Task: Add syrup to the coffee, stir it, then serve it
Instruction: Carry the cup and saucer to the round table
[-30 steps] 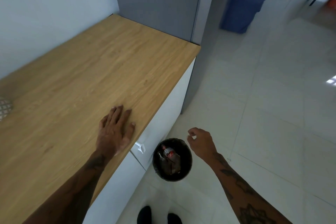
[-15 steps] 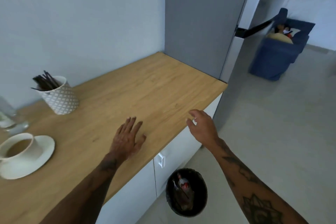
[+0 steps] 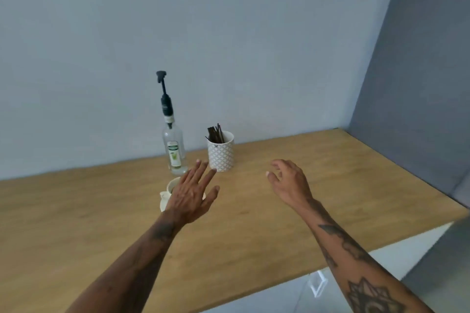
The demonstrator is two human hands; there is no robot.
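A clear syrup bottle point(image 3: 173, 150) with a black pump top stands near the wall on the wooden counter point(image 3: 279, 223). Right of it sits a patterned white cup of dark stir sticks point(image 3: 220, 151). The white coffee cup point(image 3: 172, 185) on its saucer point(image 3: 163, 202) is in front of the bottle, mostly hidden behind my left hand point(image 3: 191, 193). That hand hovers over the cup, fingers spread, holding nothing. My right hand point(image 3: 288, 180) floats above the counter to the right, fingers loosely curled and empty.
A grey cabinet side point(image 3: 417, 84) rises at the counter's right end. White cupboard fronts with a handle point(image 3: 318, 284) run below the counter's front edge. A pale wall stands behind the counter.
The view has swung left and up from the floor bin to the counter. My left hand lifted off the wood and moved over the cup; my right hand came up above the counter.
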